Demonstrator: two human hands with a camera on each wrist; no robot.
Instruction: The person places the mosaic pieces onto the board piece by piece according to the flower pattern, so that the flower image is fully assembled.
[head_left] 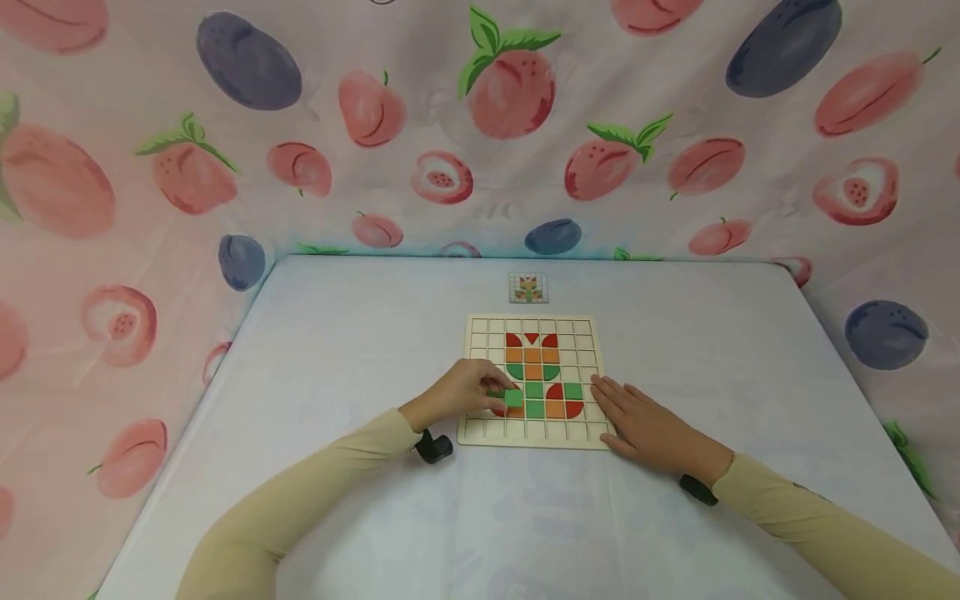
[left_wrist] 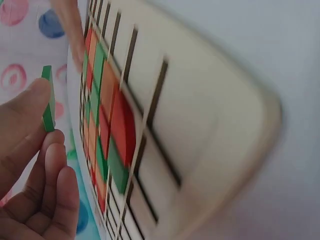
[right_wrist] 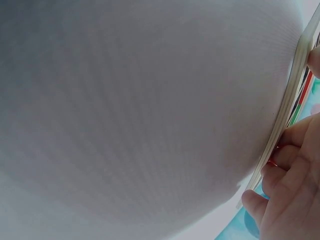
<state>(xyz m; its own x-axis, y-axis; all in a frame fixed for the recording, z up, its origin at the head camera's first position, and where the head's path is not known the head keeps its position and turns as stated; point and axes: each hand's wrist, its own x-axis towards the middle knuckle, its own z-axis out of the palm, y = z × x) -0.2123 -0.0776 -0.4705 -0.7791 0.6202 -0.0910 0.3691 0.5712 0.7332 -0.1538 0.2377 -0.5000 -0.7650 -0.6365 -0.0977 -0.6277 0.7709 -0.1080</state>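
Between thumb and fingers, my left hand [head_left: 471,387] pinches a green square tile [head_left: 513,397], held over the lower left part of the pattern. In the left wrist view that green tile [left_wrist: 48,98] is seen nearly edge-on, apart from the board. The pale wooden grid board [head_left: 480,431] lies flat and carries red, orange and green tiles in a flower shape. Some tiles on the lower left are partly hidden by the left hand. My right hand [head_left: 651,423] rests with extended fingers on the board's right edge; in the right wrist view its fingers [right_wrist: 287,155] lie along that edge.
A small picture card [head_left: 528,287] with a similar flower pattern lies behind the board. The white table [head_left: 360,333] backs onto a fruit-print cloth [head_left: 420,100]. Black straps [head_left: 433,447] sit at both wrists.
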